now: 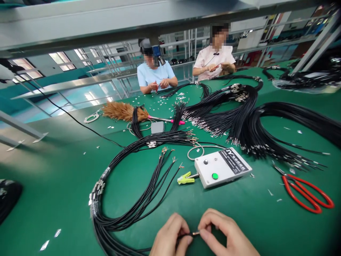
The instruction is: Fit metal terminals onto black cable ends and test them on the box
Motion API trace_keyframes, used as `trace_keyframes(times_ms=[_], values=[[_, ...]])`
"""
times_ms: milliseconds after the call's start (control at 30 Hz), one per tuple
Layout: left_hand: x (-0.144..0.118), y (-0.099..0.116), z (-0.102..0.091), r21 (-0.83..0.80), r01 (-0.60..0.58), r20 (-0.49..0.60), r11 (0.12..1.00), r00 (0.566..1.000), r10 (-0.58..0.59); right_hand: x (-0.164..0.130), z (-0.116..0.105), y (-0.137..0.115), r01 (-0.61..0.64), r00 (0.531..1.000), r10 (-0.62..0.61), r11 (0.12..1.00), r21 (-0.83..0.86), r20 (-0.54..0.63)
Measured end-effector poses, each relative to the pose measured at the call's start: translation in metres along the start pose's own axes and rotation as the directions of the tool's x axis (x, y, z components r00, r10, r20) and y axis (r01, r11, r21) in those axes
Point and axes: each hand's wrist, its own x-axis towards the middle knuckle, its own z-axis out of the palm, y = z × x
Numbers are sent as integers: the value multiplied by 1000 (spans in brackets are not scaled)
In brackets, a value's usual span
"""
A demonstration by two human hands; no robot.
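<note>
At the bottom middle, my left hand (pixel 172 235) pinches a black cable (pixel 183 235) close to its end. Thumb and forefinger of my right hand (pixel 222 231) are closed on the cable's stripped, copper-coloured tip (pixel 195 233). Left of my hands, a bundle of black cables (pixel 106 220) curves round in a loop, bound with clear wrap and silver labels. Several of its loose ends fan out with coloured inner wires bared. Just beyond my hands stands a white control box (pixel 222 167) with a green button, a knob and a yellow-green clip (pixel 186 178) at its side.
Red-handled scissors (pixel 306 190) lie at the right. Large bunches of black cables (pixel 234 117) cover the back right. A brown duster (pixel 125 111) with a pink handle lies behind the looped bundle. Two people (pixel 157 74) sit across the green table (pixel 66 181). A metal shelf (pixel 106 25) hangs overhead.
</note>
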Motion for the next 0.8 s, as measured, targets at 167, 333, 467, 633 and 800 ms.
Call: trace_keyframes(times_ms=[167, 333, 467, 633, 800], values=[[5, 5, -9, -383, 155, -48, 911, 981, -187, 7, -2, 0, -49, 993, 74, 965, 258, -87], [4, 9, -2, -583, 250, -59, 773, 936, -347, 15, 5, -4, -65, 996, 79, 957, 284, -40], [2, 4, -2, -573, 252, -20, 780, 947, -320, 24, 12, -8, -138, 987, 157, 916, 378, -21], [2, 7, 2, -538, 202, -120, 819, 943, -312, 26, 25, -13, -281, 949, 309, 757, 590, 55], [1, 11, 11, -553, 109, -314, 826, 891, -327, 22, 35, -17, -11, 963, 111, 926, 377, -245]])
